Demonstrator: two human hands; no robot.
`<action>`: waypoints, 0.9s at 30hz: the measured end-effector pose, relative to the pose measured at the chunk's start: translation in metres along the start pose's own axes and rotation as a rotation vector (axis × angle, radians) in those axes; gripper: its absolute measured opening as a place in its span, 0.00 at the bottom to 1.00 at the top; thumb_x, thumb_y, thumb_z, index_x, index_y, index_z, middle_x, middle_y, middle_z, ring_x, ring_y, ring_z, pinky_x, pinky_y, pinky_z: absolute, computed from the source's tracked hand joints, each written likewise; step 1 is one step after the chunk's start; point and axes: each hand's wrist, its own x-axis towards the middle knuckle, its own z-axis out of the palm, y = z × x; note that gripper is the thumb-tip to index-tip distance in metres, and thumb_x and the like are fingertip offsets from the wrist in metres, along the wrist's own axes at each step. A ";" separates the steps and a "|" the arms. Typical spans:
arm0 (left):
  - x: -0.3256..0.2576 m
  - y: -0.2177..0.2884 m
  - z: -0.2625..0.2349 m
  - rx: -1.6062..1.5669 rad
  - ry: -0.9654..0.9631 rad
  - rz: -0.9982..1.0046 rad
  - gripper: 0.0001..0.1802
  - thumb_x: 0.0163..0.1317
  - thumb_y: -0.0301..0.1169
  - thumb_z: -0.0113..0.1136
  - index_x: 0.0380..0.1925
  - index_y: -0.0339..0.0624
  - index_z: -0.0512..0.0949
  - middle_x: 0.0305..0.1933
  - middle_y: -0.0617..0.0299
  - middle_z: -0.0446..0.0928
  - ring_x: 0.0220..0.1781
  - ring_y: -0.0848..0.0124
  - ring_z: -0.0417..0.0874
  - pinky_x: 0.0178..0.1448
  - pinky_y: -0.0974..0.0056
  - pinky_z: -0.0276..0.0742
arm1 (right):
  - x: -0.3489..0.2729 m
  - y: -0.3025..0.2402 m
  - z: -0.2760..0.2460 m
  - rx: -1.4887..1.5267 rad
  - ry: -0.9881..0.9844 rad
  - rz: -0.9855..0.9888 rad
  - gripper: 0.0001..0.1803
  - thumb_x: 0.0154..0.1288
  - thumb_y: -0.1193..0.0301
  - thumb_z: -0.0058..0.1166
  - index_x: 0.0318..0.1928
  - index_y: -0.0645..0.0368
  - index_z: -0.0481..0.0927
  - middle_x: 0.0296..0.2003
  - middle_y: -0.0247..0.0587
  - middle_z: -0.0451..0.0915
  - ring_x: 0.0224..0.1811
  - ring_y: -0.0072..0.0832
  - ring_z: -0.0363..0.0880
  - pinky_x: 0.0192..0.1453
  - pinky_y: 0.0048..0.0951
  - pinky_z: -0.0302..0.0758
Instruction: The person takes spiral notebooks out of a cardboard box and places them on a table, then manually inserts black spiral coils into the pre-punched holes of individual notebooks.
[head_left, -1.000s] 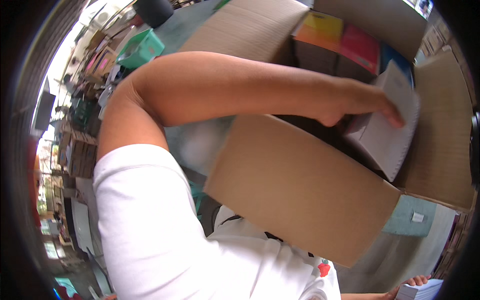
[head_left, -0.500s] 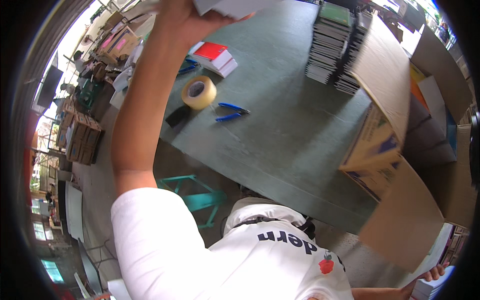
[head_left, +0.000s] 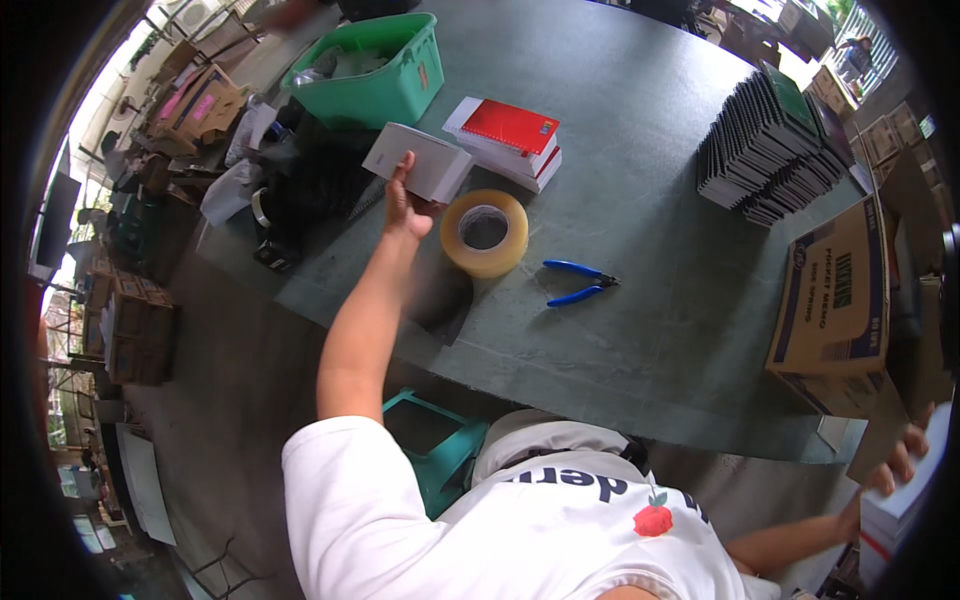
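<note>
My left hand (head_left: 407, 208) grips a thick white block of small notepads (head_left: 425, 162) over the table, thumb across its top. Just beside it lies a stack of spiral notebooks with a red cover (head_left: 508, 126) on top. A roll of clear tape (head_left: 515, 235) rests flat, nearer to me. To its right are blue-handled nippers (head_left: 580, 296), jaws pointing right. At the lower right edge, my right hand (head_left: 893, 468) is closed around a stack of white-paged notepads (head_left: 915, 485). That stack is partly cut off by the picture's rim.
Tall stacks of black-edged spiral notebooks (head_left: 755, 140) stand at the far right of the green table (head_left: 640, 350). An open cardboard box (head_left: 830, 300) sits at the right edge. A green plastic tub (head_left: 395, 92) is at the far left. A teal stool (head_left: 445, 465) stands below the table edge.
The view has shifted, bringing the green tub in. My left hand and its white block sit lower in the picture. My right hand and its stack are higher.
</note>
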 end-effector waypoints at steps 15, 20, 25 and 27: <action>0.007 -0.037 0.011 -0.082 0.109 -0.416 0.33 0.51 0.46 0.69 0.55 0.47 0.68 0.51 0.60 0.75 0.52 0.63 0.77 0.52 0.52 0.76 | 0.139 0.239 0.002 0.381 -0.220 0.565 0.50 0.59 0.55 0.57 0.70 0.59 0.40 0.59 0.59 0.62 0.56 0.58 0.69 0.50 0.67 0.69; 0.032 -0.046 0.014 -0.003 0.121 -0.499 0.31 0.53 0.45 0.69 0.53 0.47 0.68 0.49 0.62 0.75 0.48 0.66 0.77 0.47 0.54 0.77 | 0.166 0.305 -0.007 0.420 -0.213 0.658 0.45 0.58 0.54 0.57 0.67 0.61 0.47 0.56 0.57 0.66 0.53 0.52 0.72 0.49 0.60 0.72; 0.014 -0.011 -0.020 0.189 -0.098 -0.644 0.31 0.57 0.44 0.65 0.54 0.38 0.67 0.45 0.58 0.74 0.44 0.68 0.76 0.46 0.60 0.77 | 0.177 0.392 -0.041 0.415 -0.162 0.720 0.41 0.58 0.54 0.57 0.64 0.62 0.54 0.53 0.56 0.70 0.49 0.46 0.76 0.48 0.52 0.75; -0.026 0.014 -0.011 0.434 -0.122 -0.460 0.33 0.59 0.44 0.64 0.56 0.35 0.65 0.44 0.56 0.72 0.42 0.68 0.75 0.45 0.62 0.77 | 0.182 0.422 -0.053 0.406 -0.144 0.754 0.40 0.58 0.53 0.57 0.63 0.63 0.57 0.52 0.55 0.72 0.48 0.44 0.77 0.48 0.49 0.76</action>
